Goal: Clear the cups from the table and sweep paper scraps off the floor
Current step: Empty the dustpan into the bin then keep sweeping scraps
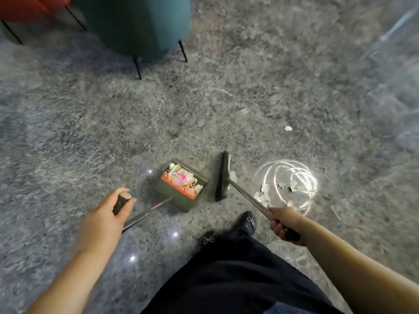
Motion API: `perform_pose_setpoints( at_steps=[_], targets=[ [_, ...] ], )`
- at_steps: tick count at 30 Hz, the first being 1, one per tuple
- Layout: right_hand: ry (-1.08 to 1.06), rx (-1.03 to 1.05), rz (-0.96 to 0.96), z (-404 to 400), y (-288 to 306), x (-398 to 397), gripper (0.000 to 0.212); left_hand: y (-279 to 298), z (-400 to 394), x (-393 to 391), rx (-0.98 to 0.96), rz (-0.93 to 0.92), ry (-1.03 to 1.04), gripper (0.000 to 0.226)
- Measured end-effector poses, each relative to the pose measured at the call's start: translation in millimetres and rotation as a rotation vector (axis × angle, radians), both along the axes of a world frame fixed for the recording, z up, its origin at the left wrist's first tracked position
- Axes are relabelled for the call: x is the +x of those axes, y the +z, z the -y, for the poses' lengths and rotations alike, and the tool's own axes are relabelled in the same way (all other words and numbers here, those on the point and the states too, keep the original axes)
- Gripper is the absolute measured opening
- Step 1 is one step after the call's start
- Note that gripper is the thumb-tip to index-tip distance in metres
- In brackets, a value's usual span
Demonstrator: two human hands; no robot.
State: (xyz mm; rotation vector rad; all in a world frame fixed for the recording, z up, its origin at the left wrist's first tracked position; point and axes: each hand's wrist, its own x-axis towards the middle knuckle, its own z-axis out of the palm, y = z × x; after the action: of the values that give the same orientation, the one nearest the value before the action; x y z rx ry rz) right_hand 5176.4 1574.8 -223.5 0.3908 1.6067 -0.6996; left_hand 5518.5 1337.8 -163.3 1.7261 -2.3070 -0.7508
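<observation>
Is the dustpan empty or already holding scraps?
Holding scraps: the dustpan has white and pink paper scraps piled inside it, behind its orange comb edge.

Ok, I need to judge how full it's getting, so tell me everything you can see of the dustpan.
The dustpan is a dark olive, box-shaped pan, apparently plastic, with an orange comb-like strip along one inner edge. It stands on the grey speckled floor, just left of the broom head, its open side facing up and away. Crumpled paper scraps and wrappers, white, pink and orange, are piled inside. A thin metal handle runs back to a dark grip held by the left hand.
</observation>
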Motion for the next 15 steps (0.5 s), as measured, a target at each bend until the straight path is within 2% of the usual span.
perform_pose_setpoints(
  at_steps=[5, 9, 15],
  targets=[
    [-0.116, 0.011, -0.040, -55.2, -2.2, -10.5, 0.017, 1.6, -2.9, -45.2, 0.078, -0.005, -0.144, 0.027],
    [-0.213, 0.007, -0.051, -97.3, -0.9, -25.4, 0.020, 5.3, -16.5, -84.9, 0.087, 0.034, -0.295, 0.047],
    [-0.290, 0.016, -0.073, -147.1, -2.9, -57.2, 0.036, -1.1, -45.4, -141.9, 0.102, 0.065, -0.386, 0.030]
  ],
)
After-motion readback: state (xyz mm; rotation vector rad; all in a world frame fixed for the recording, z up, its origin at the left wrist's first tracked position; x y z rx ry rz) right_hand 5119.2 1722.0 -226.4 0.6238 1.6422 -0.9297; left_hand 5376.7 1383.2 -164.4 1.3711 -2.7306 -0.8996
